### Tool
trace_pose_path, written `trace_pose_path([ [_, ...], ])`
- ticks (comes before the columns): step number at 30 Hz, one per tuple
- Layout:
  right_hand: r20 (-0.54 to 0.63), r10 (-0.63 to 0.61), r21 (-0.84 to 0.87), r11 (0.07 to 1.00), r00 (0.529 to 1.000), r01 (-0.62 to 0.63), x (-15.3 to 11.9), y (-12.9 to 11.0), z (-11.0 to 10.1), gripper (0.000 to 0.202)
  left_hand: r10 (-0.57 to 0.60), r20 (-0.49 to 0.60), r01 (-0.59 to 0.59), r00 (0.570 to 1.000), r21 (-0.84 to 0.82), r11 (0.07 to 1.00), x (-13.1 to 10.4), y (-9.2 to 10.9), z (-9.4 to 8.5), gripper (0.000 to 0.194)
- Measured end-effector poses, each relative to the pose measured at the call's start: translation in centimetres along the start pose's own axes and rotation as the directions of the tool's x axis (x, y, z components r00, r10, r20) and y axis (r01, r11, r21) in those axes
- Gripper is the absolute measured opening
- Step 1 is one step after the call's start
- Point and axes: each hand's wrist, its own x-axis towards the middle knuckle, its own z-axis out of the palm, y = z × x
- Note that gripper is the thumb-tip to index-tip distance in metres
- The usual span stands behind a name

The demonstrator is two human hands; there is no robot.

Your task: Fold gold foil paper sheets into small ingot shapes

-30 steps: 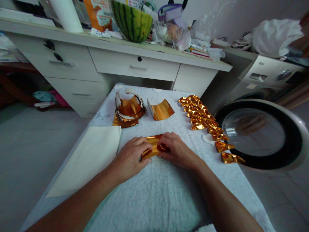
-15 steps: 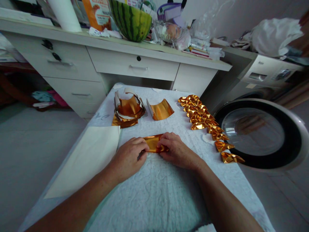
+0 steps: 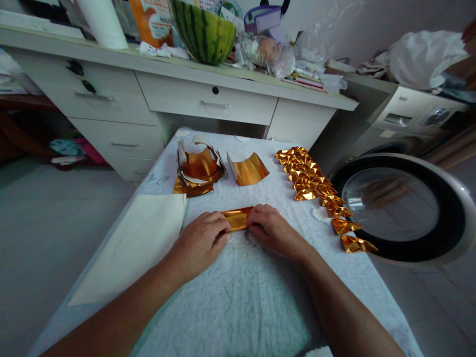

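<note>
A narrow strip of gold foil paper lies across the middle of the cloth-covered table, its long edges folded or curled. My left hand pinches its left end, fingers closed. At the right end, my right hand grips it between thumb and fingers. Beyond my hands rests a single curved gold foil sheet. To its left is a curled stack of gold foil sheets with pale backs. Several folded gold foil pieces run in rows down the table's right side.
A cream paper sheet covers the table's left part. Behind stands a white desk bearing a cut watermelon and clutter. The open round door of a washing machine adjoins the table's right edge.
My right hand's fingers have shifted from on top of the foil strip to its right end. The strip now looks narrower and its front edge is folded in. My left hand barely moves.
</note>
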Motion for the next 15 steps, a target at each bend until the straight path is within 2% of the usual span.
trace_pose_path([
  [15,0.019,0.182,-0.065,0.981,0.983,-0.180,0.33,-0.55,-0.55,0.015,-0.044,-0.029,0.048,0.999,0.186,0.981,0.13,0.00,0.54,0.028],
])
